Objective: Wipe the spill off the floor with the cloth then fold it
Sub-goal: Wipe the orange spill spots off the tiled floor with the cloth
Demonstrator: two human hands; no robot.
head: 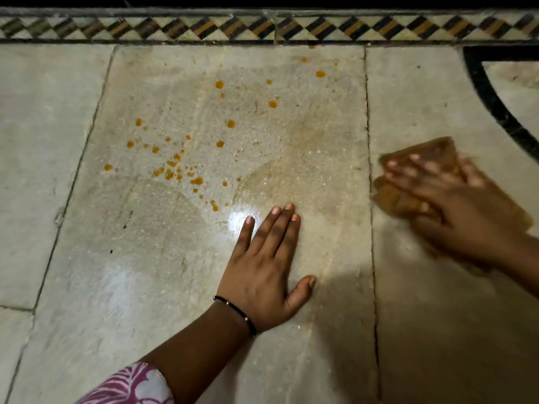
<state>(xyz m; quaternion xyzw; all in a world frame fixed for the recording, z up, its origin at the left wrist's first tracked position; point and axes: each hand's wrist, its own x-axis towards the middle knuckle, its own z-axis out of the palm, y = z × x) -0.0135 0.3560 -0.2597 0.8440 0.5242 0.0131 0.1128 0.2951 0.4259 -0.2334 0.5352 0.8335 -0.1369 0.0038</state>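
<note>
Orange drops of the spill were scattered over the middle slab of the stone floor, thickest toward the left-centre, with a few stray dots up near the far edge. Right of those drops the slab had a damp, smeared patch with a faint brownish tint, and a bright glare sat just by the left hand's fingertips.

Left hand was planted flat on the slab on the near side, palm down, fingers straight and a bit spread, thumb out to the right, holding nothing. It had a thin black bracelet on the wrist, and a pink-and-white patterned sleeve showed at the near edge.

Right hand was over on the next slab to the right, past the seam, pressing down on the brown cloth. It was pretty motion-blurred, so I could only say the fingers lay stretched over the top of the cloth and I couldn't tell if the thumb hooked round it. The cloth looked bunched under the palm and stuck out to the left and far side of the hand.

Far end of the floor had a diamond-pattern border, and a black curved inlay ran at the far right.
</note>
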